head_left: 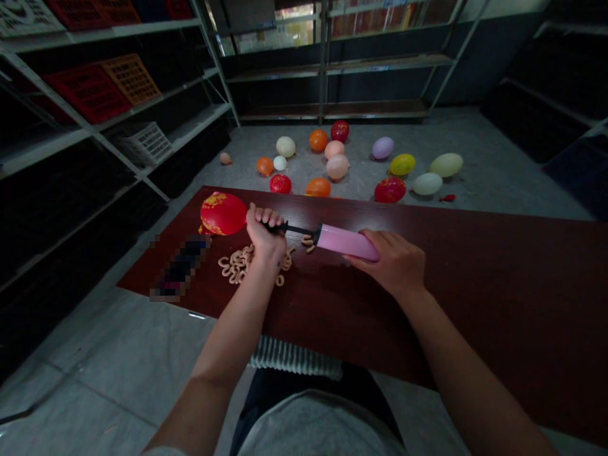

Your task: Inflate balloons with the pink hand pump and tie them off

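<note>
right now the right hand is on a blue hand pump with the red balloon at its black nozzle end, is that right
No, the hand pump is pink, not blue, as the head view shows. The rest holds: the right hand is on it, and the red balloon is at its black nozzle end.

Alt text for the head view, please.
A person's left hand grips the black nozzle of a pink hand pump, with a red balloon at its tip, while the right hand holds the pump's body above a dark red table. Inflated balloons lie on the floor beyond.
</note>
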Demonstrator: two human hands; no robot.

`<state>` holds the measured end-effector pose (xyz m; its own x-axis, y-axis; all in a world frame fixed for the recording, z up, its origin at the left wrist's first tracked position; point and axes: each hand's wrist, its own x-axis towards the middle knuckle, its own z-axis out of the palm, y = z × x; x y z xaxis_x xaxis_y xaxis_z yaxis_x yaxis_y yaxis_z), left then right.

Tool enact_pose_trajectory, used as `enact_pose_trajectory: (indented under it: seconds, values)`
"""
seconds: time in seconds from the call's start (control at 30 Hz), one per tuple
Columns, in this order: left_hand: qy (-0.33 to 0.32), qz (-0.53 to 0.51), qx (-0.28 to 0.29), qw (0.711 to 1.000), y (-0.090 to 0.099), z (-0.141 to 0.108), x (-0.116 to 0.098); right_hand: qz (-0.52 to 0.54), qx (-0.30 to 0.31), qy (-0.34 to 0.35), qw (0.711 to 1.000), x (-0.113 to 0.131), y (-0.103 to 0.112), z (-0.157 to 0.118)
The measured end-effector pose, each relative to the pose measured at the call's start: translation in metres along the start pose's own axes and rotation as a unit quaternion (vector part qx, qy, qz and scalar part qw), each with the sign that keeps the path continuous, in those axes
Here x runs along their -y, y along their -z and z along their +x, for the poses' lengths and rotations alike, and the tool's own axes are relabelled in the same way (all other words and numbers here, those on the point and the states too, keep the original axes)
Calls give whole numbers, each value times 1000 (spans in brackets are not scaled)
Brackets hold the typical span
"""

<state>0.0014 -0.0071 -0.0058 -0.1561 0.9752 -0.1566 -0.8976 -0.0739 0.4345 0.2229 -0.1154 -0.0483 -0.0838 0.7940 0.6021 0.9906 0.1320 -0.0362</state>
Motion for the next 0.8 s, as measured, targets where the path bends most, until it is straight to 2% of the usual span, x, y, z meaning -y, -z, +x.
enact_pose_trajectory:
  seconds: [0.2,0.37,0.57,0.8]
  values:
    - [40,15,17,999,-1,-14,25,30,-27,5,999,13,-4,-2]
    - [37,23,-21,999,-2,-12,32,42,-26,19,999,12,-7,-2]
    - [1,12,-68,998,3,2,21,28,-16,35,999,19,-16,3]
    - [-2,-35,-78,996,17,25,-12,-40,-23,87,995,10,-14,7]
